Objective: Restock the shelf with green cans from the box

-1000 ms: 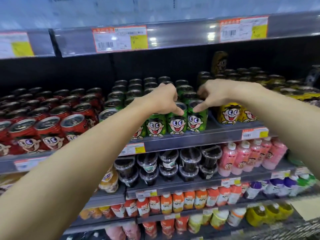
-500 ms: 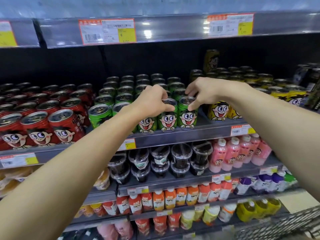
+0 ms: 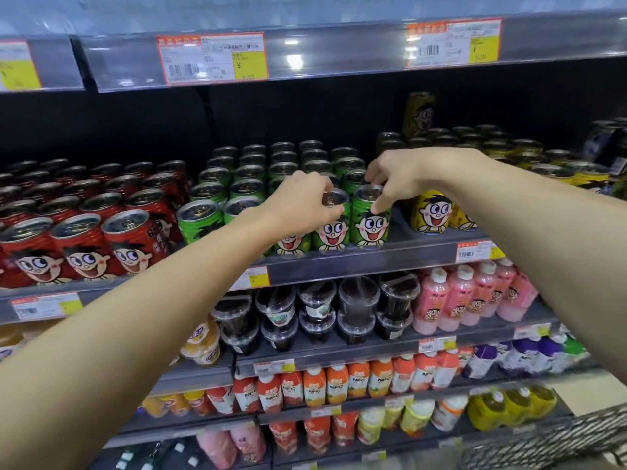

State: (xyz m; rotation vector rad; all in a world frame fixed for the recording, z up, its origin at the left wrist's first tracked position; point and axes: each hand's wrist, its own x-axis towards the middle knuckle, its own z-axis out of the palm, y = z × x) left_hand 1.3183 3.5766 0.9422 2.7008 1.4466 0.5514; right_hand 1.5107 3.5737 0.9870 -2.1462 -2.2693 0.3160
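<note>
Green cans with a cartoon face stand in rows on the grey shelf (image 3: 400, 257). My left hand (image 3: 302, 205) grips the top rim of a front-row green can (image 3: 332, 232). My right hand (image 3: 403, 178) holds the rim of the neighbouring front-row green can (image 3: 371, 228), with its thumb on the can's side. More green cans (image 3: 247, 171) fill the rows behind and to the left. My left forearm hides part of a third front can. No box is in view.
Red cans (image 3: 88, 239) fill the shelf to the left and yellow cans (image 3: 431, 212) to the right. An upper shelf edge with price tags (image 3: 212, 57) hangs overhead. Lower shelves hold dark cups (image 3: 359, 300), pink bottles (image 3: 464, 296) and orange bottles (image 3: 336, 385). A wire basket (image 3: 549, 442) shows bottom right.
Both hands stay on the two front-row green cans. The view has shifted slightly, and my right thumb now lies lower on its can's side.
</note>
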